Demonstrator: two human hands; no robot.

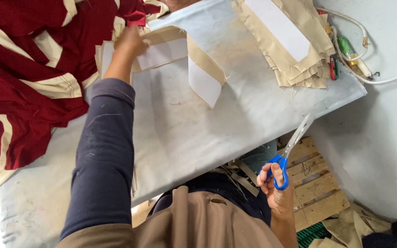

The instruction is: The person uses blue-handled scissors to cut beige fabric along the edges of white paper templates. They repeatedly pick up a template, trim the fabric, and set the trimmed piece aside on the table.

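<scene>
Left hand (129, 42): closed on the tan fabric strip (180, 55) at the tabletop's (184, 133) far side.
Right hand (275, 183): blue-handled scissors (289, 149) are held, blades apart, just off the tabletop's near edge.
Fabric stack (295, 46): far right on the tabletop.
</scene>
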